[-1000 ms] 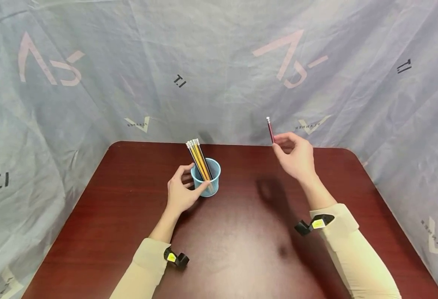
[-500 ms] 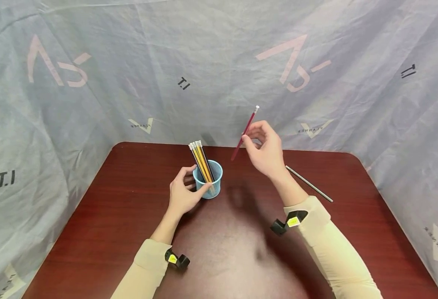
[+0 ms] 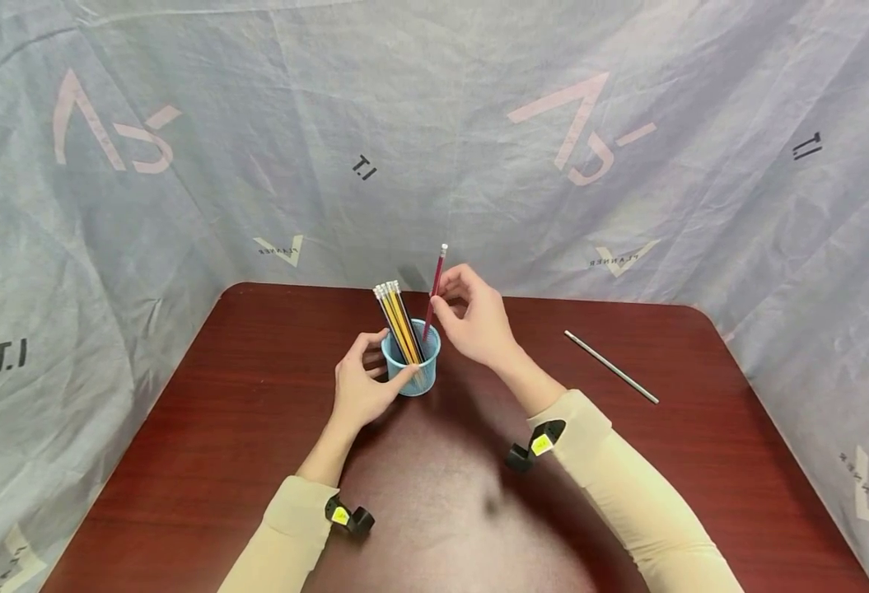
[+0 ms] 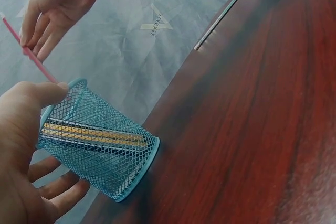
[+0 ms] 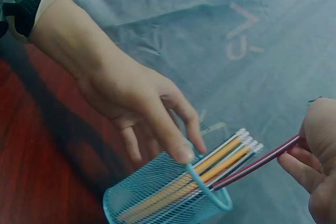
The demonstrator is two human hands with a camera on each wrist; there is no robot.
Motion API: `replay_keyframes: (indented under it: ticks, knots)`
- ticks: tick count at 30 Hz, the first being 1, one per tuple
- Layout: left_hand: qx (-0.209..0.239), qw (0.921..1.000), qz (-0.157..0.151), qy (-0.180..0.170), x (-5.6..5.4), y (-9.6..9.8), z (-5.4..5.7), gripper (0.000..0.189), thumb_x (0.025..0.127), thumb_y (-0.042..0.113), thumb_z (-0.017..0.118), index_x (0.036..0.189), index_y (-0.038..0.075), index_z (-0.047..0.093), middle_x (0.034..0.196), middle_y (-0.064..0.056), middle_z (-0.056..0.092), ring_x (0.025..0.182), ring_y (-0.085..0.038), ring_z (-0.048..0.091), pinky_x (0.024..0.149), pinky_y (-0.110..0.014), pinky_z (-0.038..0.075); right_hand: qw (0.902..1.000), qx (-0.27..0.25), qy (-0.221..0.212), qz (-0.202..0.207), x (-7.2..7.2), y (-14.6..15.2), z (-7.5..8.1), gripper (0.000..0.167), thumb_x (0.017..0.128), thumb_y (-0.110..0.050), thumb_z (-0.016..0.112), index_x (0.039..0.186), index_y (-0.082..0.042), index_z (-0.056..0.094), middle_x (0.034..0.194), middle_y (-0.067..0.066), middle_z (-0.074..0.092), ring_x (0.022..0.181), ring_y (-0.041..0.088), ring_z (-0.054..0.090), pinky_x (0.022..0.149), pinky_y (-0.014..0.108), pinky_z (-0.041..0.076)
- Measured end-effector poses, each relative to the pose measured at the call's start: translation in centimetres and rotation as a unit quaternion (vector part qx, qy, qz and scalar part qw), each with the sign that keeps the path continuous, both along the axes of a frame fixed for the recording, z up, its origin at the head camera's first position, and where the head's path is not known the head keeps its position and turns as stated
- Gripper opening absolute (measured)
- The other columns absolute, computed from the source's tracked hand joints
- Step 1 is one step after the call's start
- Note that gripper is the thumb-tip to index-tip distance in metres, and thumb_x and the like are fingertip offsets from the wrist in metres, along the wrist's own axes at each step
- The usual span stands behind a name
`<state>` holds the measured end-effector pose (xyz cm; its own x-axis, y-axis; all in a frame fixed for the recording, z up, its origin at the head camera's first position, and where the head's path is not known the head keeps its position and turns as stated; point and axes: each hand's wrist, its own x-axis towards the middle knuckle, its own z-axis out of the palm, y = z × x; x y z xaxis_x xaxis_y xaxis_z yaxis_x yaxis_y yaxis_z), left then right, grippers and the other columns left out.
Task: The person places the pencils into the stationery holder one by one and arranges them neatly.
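Observation:
A light blue mesh pencil cup (image 3: 410, 379) stands on the table, holding a bundle of yellow, black and white pencils (image 3: 400, 321) that lean left, white erasers up. My left hand (image 3: 363, 379) grips the cup from the left, thumb at the front of the rim and fingers behind. In my right hand (image 3: 476, 321) a dark red pencil (image 3: 437, 276) is pinched between thumb and fingers, eraser end up. Its lower end dips inside the cup's rim at the right, as the right wrist view also shows, with the red pencil (image 5: 257, 165) crossing the rim beside the bundle.
One pale green pencil (image 3: 612, 367) lies slantwise on the dark red-brown table (image 3: 256, 428), right of the right hand. Behind the table's far edge hangs a grey printed cloth (image 3: 434, 148), which also closes off both sides.
My right hand has carried the red pencil leftward and down to the cup, turning it more upright. The pale green pencil has come into sight. My left hand keeps its grip.

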<state>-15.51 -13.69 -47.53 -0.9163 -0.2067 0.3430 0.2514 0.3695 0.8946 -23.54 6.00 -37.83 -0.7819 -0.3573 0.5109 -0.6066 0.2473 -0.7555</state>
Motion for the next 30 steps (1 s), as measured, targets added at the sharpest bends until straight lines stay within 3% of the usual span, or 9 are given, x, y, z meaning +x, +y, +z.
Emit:
replay_keyframes:
  ticks: [12, 18, 26, 30]
  knots:
    - [-0.004, 1.0000, -0.002, -0.006, 0.0, -0.2, -0.1, 0.066, 0.080, 0.021, 0.096, 0.136, 0.008, 0.064, 0.125, -0.017, 0.072, 0.105, -0.037, 0.079, 0.090, -0.051, 0.067, 0.9948, 0.099, -0.006, 0.024, 0.2, -2.0, -2.0, 0.015, 0.099, -0.006, 0.069, 0.111, -0.006, 0.061, 0.101, 0.010, 0.072, 0.093, 0.022, 0.075, 0.074, 0.043, 0.064]
    - [-0.003, 1.0000, -0.006, -0.002, 0.0, -0.1, -0.1, 0.065, 0.080, 0.019, 0.095, 0.136, 0.007, 0.064, 0.125, -0.017, 0.071, 0.106, -0.038, 0.079, 0.090, -0.054, 0.066, 0.9921, 0.121, -0.010, 0.031, 0.2, -2.7, -2.7, 0.013, 0.097, -0.003, 0.068, 0.108, -0.005, 0.061, 0.098, 0.010, 0.070, 0.089, 0.022, 0.073, 0.078, 0.048, 0.065]
    - [-0.001, 1.0000, -0.006, -0.001, 0.0, -0.2, -0.2, 0.065, 0.080, 0.018, 0.094, 0.137, 0.008, 0.064, 0.126, -0.019, 0.071, 0.106, -0.039, 0.078, 0.090, -0.054, 0.066, 0.9869, 0.161, 0.004, 0.012, 0.3, -3.3, -2.9, 0.012, 0.095, -0.004, 0.070, 0.106, -0.003, 0.065, 0.096, 0.010, 0.074, 0.087, 0.021, 0.076, 0.075, 0.036, 0.064]
    - [-0.002, 1.0000, -0.004, -0.005, 0.0, -0.2, -0.2, 0.064, 0.081, 0.019, 0.094, 0.136, 0.008, 0.064, 0.125, -0.019, 0.072, 0.106, -0.038, 0.079, 0.090, -0.053, 0.067, 0.9834, 0.181, 0.007, 0.008, 0.4, -3.7, -3.0, 0.016, 0.094, -0.004, 0.073, 0.109, -0.001, 0.066, 0.096, 0.011, 0.075, 0.086, 0.022, 0.077, 0.077, 0.036, 0.065]
